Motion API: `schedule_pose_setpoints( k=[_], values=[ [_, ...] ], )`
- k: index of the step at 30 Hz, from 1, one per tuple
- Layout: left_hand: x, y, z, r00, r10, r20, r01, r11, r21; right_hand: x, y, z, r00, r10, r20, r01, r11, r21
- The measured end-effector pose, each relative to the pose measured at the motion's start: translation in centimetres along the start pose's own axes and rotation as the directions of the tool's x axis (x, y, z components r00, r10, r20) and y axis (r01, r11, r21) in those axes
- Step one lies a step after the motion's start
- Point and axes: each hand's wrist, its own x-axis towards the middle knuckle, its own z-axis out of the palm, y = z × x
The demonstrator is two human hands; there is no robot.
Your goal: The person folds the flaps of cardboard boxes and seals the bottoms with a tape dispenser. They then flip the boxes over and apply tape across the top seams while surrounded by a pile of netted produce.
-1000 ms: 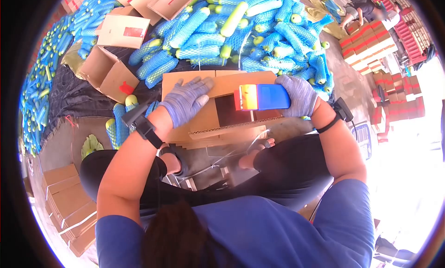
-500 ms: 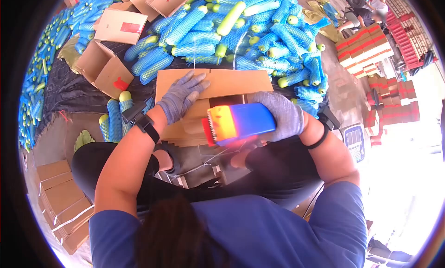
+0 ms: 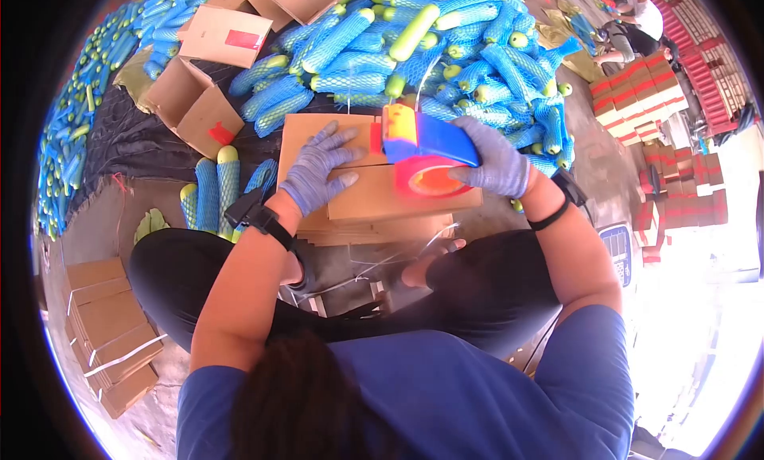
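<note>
A cardboard box (image 3: pixel 350 201) stands in front of me with its top flaps folded down, their edges meeting along a seam. My left hand (image 3: pixel 317 172), in a grey glove, lies spread on the flaps at the left of the seam. My right hand (image 3: pixel 497 159), gloved too, is wrapped round a blue and yellow tape dispenser (image 3: pixel 434 142) with a red roll of tape (image 3: pixel 434 179) in it. The dispenser is over the right part of the box top, its yellow toothed end pointing left near the seam.
Long green gourds in blue net sleeves (image 3: pixel 350 42) are heaped beyond the box. An open carton (image 3: pixel 193 110) is at the left, with tied flat cardboard (image 3: pixel 111 325) below it. Stacked taped cartons (image 3: pixel 641 94) and a person (image 3: pixel 641 18) are at the right; a scale display (image 3: pixel 615 249) is nearby.
The tape dispenser has moved up and right over the box and turned so its red roll shows. The near flap is now folded down under my left hand.
</note>
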Motion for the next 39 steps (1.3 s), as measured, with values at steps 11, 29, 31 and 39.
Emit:
schedule_pose_setpoints(
  k=[11, 29, 31, 39],
  values=[
    [-0.4, 0.8, 1.4, 0.982, -0.083, -0.172, 0.070, 0.994, -0.079, 1.7, 12.6, 1.8, 0.857, 0.507, -0.097, -0.061, 0.286, 0.956],
    [0.2, 3.1, -0.6, 0.983, -0.138, -0.119, 0.152, 0.981, 0.119, -1.5, 1.1, -0.2, 0.981, -0.173, 0.087, 0.192, 0.929, -0.315],
    [0.6, 4.1, -0.5, 0.951, -0.028, -0.306, 0.148, 0.914, 0.377, -1.7, 0.9, -0.3, 0.980, -0.156, 0.125, 0.185, 0.942, -0.279],
    [1.8, 9.2, 1.7, 0.748, -0.480, 0.458, 0.322, -0.341, -0.883, -0.6, 0.5, 0.2, 0.957, -0.257, 0.137, 0.290, 0.892, -0.346]
  ],
)
